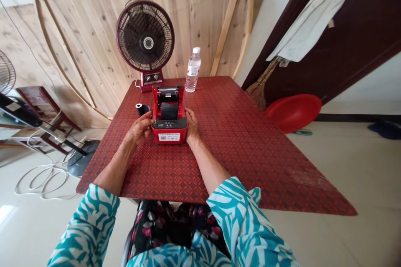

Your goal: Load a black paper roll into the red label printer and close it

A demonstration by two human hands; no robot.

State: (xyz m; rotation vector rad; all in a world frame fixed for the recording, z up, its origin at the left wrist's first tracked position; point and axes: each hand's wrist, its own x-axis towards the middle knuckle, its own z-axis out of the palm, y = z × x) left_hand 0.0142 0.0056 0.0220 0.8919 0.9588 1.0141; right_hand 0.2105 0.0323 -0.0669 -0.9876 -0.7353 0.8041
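Note:
A red and black label printer [170,135] stands on the table in front of me with its lid raised. Inside it, a dark sheet or ribbon [169,111] shows below the upright lid. My left hand [140,127] grips the printer's left side, thumb and fingers bent at its front corner. Against the right side rests my right hand [191,126], its fingers curled along the casing and partly hidden behind it. A small black roll with a white core [142,109] sits just beyond my left hand, touching or close to the printer; I cannot tell which.
The table [238,146] has a red patterned top. Behind the printer stand a dark red fan [145,37] and a water bottle [193,71]. On the floor are a red basin [294,112] at right, and a cable [46,179] and a stand fan's base [83,158] at left.

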